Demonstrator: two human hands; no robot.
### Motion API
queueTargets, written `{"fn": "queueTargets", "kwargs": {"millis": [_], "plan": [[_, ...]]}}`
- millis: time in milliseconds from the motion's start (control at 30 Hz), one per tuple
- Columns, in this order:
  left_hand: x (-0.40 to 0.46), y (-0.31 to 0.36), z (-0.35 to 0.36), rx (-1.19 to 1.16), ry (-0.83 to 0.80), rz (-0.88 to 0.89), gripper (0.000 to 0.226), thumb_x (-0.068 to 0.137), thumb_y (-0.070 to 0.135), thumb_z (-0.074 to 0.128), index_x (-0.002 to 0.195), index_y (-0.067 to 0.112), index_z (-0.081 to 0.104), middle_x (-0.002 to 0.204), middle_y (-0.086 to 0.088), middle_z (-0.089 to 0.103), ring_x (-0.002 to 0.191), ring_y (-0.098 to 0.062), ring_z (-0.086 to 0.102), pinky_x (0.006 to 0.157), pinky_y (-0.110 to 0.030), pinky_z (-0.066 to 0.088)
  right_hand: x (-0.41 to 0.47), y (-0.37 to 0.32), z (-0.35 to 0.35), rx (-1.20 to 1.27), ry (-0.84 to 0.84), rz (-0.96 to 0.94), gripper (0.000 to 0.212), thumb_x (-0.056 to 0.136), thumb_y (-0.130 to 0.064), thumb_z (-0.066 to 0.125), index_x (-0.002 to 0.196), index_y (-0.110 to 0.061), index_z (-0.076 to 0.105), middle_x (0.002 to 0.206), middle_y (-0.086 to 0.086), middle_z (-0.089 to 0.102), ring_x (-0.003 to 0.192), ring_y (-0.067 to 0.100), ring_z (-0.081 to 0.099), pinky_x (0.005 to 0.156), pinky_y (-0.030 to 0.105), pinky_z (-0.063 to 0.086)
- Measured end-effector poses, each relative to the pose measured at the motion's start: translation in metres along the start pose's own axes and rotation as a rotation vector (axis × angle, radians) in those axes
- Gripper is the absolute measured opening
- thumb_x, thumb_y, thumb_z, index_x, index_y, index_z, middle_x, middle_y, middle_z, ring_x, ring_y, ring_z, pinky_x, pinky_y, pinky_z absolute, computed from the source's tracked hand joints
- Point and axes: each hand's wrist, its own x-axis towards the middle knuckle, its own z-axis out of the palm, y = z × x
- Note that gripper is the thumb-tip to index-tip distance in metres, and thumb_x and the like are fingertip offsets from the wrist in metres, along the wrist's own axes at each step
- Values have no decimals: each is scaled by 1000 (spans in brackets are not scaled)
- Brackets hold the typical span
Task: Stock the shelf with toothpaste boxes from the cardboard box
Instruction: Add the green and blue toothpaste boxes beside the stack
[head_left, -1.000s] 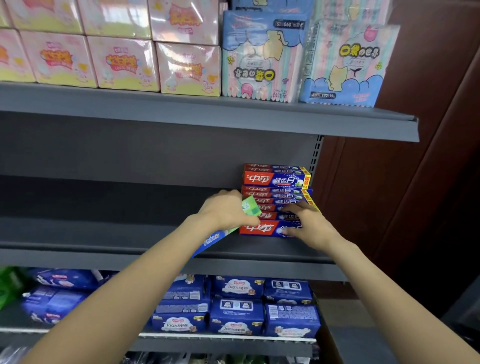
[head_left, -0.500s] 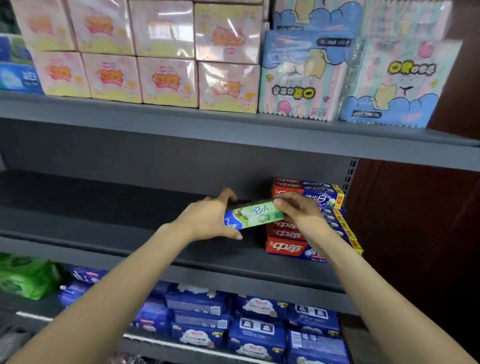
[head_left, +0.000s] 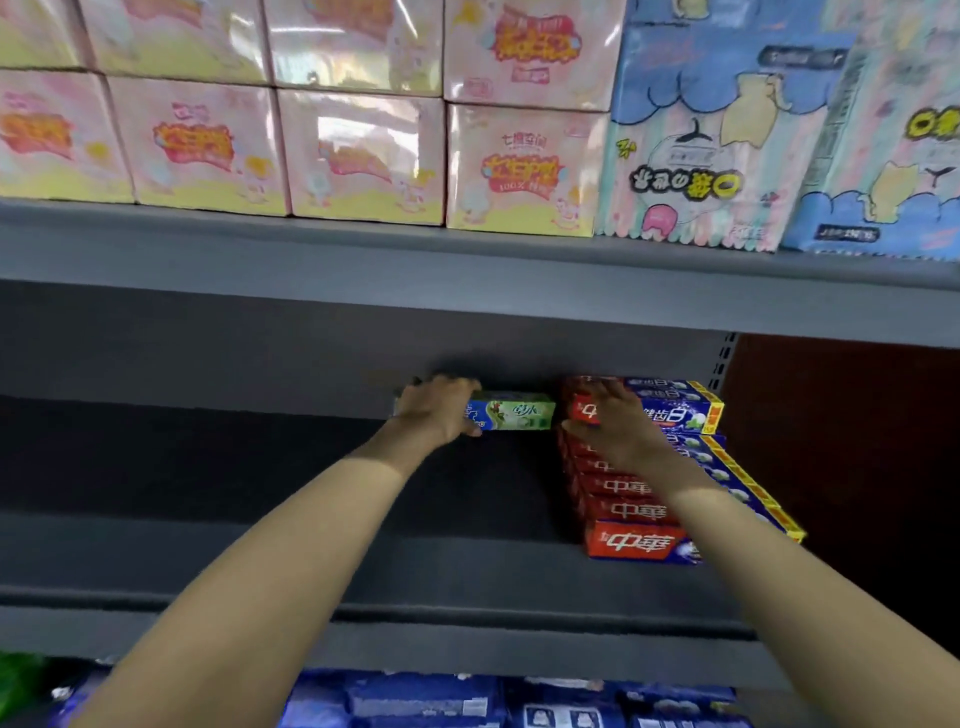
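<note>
1. A green box (head_left: 511, 413) is being gripped by the left hand (head_left: 439, 413) at its left end, with the fingers curled over the top and the thumb under the front edge.
2. The green box is being held lengthwise, far back on the middle shelf (head_left: 311, 561), close to the back panel; whether it is being rested on the shelf cannot be told.
3. A stack (head_left: 660, 499) of red and blue toothpaste boxes is being kept at the right end of the same shelf, just beside the green box, with a narrow gap between them.
4. The top of the stack is being touched by the right hand (head_left: 610, 426), whose fingers are being held fairly straight and spread over the red ends of the upper boxes; nothing is being gripped by it.
5. The upper shelf (head_left: 363, 270) is being taken up by pink packs (head_left: 358, 156) on the left and blue packs (head_left: 691, 156) on the right.
6. Dark blue packs (head_left: 519, 701) are being seen on the lowest shelf, below both forearms.
7. The cardboard box is not being shown.
</note>
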Motion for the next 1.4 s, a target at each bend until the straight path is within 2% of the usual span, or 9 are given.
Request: {"fn": "queueTargets", "kwargs": {"millis": [267,367,467,700,867,967,1067,1200,1400], "plan": [[37,6,33,304,39,83,55,85,36,65,135,19,49,141,-8,30,132,-26,27,106,-45,34,9,-5,-7,-230,-34,51,44,95,-28,51,136,-13,45,132,16,54,122,33,51,99,38,42],[37,10,40,337,40,82,53,87,30,63,136,18,45,143,-7,33,133,-27,28,102,-45,36,11,-7,-7,-290,-29,41,42,96,-22,49,136,-13,44,131,17,55,120,35,53,97,39,43],[34,18,45,239,51,61,55,91,6,53,140,19,34,139,-11,38,129,-33,38,92,-43,45,12,-5,-2,-328,-18,56,35,95,-14,50,129,-9,50,124,18,60,113,36,57,91,38,48],[35,24,45,200,41,33,53,89,-3,52,137,17,43,138,-11,39,126,-33,41,91,-41,45,10,0,2,-291,-20,-9,47,94,-14,50,140,-13,39,139,14,46,127,34,45,99,39,44],[33,20,42,-5,-30,-8,51,89,7,56,137,20,43,140,-7,36,130,-30,35,92,-41,45,7,0,0,-208,-76,-5,58,95,-12,48,148,-15,24,154,6,26,136,31,35,104,39,38],[17,25,30,-68,34,-22,44,90,13,57,132,19,45,137,-7,41,126,-28,41,92,-41,44,-4,-3,-6,-86,-107,-3,60,96,-20,49,149,-15,21,156,5,21,139,29,32,107,36,35],[-6,31,10,-122,106,-28,31,92,22,54,123,21,52,127,-6,55,115,-28,52,87,-38,45,-19,-12,-10,21,-46,-50,48,97,-21,47,144,-15,34,149,8,35,134,26,40,106,33,36],[-51,39,-20,-166,192,-130,19,93,30,51,106,22,62,114,-10,63,106,-31,58,83,-36,46,-41,-35,-18,102,-37,-151,29,96,-22,48,124,-17,58,123,9,61,112,27,58,93,32,45],[-149,15,-40,-318,307,-250,14,88,29,54,95,23,65,91,-1,70,91,-25,62,80,-34,51,-84,-99,-6,240,-82,-291,22,91,-21,50,105,-23,66,104,4,70,98,24,63,88,36,50]]}}
